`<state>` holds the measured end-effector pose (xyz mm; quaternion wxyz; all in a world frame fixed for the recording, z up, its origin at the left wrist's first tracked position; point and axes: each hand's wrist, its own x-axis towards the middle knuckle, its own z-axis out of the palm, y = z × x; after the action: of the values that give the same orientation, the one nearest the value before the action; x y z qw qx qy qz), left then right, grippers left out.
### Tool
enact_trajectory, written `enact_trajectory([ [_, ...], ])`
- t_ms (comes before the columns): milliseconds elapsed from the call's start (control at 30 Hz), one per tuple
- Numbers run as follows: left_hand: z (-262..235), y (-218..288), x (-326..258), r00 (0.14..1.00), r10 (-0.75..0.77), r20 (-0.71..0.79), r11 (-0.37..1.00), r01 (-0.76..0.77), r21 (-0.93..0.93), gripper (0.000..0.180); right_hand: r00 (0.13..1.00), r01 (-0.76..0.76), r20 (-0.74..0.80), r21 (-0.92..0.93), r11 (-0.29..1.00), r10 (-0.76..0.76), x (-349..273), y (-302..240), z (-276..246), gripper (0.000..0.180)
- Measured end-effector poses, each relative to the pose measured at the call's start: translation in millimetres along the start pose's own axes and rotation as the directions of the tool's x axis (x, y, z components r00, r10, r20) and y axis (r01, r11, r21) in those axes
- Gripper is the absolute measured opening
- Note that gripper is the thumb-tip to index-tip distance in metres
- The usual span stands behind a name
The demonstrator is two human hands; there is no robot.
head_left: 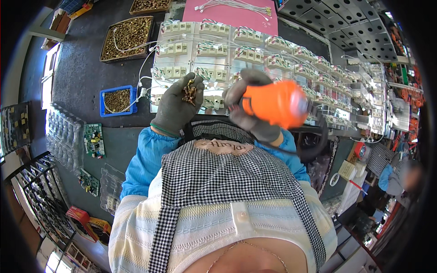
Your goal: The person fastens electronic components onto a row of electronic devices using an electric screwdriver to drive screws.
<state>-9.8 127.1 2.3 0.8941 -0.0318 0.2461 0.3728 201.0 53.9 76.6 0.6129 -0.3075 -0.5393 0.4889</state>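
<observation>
My left hand (pixel 172 110), in a grey glove, is cupped round several small brass-coloured screws (pixel 189 93) in its palm and fingers. It hovers over the near edge of a row of silvery metal plates (pixel 190 63). Cream terminal blocks (pixel 212 49) with green, white and dark wires sit on these plates. My right hand (pixel 255 125), gloved as well, grips an orange power screwdriver (pixel 272 103), somewhat blurred, with a dark cord (pixel 318 145) looping down from it. The tool's tip is hidden behind my fingers, so I cannot tell whether it touches a block.
A brown box (pixel 102 58) of brass-coloured pieces and a blue tray (pixel 134 96) of small screws stand to the left. White cables lie on a pink sheet (pixel 227 19) at the back. Perforated metal panels (pixel 341 25) are at far right. Green circuit boards (pixel 94 140) lie lower left. Someone else (pixel 395 179) is at the right.
</observation>
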Motion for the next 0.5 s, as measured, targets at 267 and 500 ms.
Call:
enact_trajectory([
  [267,-15.6,4.1,4.9,0.999,-0.051,-0.009,0.996,0.05,-0.071,0.029,0.983,-0.179,-0.001,-0.161,0.971,0.182,2.5,12.1,-1.5,0.065],
  [500,-18.5,5.2,-4.0,0.998,-0.063,0.024,0.998,0.063,-0.01,0.026,0.97,-0.158,-0.167,0.119,0.98,0.177,11.0,12.7,5.1,0.068],
])
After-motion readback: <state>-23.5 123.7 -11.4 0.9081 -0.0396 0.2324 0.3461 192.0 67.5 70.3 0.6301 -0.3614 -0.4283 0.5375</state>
